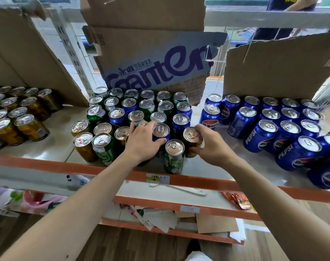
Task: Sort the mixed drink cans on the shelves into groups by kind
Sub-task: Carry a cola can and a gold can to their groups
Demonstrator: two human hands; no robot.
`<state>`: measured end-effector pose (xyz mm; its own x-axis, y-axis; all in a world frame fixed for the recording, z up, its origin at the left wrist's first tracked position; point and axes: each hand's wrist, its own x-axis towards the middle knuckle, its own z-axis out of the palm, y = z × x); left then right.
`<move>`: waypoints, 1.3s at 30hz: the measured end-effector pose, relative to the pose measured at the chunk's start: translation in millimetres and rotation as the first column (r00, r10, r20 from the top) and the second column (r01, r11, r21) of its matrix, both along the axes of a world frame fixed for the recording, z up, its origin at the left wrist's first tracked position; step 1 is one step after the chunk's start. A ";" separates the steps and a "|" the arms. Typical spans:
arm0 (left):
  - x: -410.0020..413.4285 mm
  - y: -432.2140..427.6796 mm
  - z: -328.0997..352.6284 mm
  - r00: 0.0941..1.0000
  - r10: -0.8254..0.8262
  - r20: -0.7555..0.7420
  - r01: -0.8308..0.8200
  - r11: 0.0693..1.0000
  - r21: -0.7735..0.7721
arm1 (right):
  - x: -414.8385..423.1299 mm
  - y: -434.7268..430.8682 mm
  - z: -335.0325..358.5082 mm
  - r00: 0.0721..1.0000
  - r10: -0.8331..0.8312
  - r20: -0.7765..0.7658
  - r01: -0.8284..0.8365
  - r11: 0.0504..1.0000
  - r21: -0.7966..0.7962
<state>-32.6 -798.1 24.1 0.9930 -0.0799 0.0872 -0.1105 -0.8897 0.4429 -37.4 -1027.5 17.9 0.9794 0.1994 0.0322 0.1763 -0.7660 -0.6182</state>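
1. Cans of three kinds, green, blue and gold, stand upright in a mixed cluster [148,105] at the middle of the shelf [53,144].
2. The left hand [141,141] grasps a blue can [161,130] near the front of that cluster, with the thumb across the can's front and the fingers curled round its far side.
3. The right hand [212,146] grasps a gold can [192,135] at the cluster's right edge, fingers wrapped round its body.
4. A green can [174,153] stands between the two hands, just in front of both held cans and close to the shelf's orange edge [198,182].
5. A sorted group of gold cans [19,117] stands at the left end of the shelf, apart from the cluster.
6. A group of blue Pepsi cans [269,127] fills the right end.
7. A cardboard box [156,68] with blue lettering rises behind the cluster.
8. Paper and cardboard scraps [160,217] lie on the lower shelves.
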 end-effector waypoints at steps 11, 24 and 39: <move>-21.1 2.9 84.0 0.962 -0.160 0.221 0.249 0.847 -0.470 | -30.3 -12.7 84.6 0.984 -0.123 0.128 0.090 0.967 0.237; -34.9 -75.1 69.1 0.943 -0.308 0.130 0.321 0.729 -0.605 | -100.1 -83.4 87.7 0.943 -0.296 0.155 0.251 0.934 0.254; -29.3 -217.7 16.3 0.965 -0.263 0.016 0.232 0.818 -0.526 | -110.6 -211.8 66.4 0.910 -0.397 0.122 0.360 0.900 0.245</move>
<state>-61.9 -1015.8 40.3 0.9502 -0.2823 0.1320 -0.2574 -0.4722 0.8431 -148.0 -1239.3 84.4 0.9560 -0.2147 0.1997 0.0131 -0.6489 -0.7608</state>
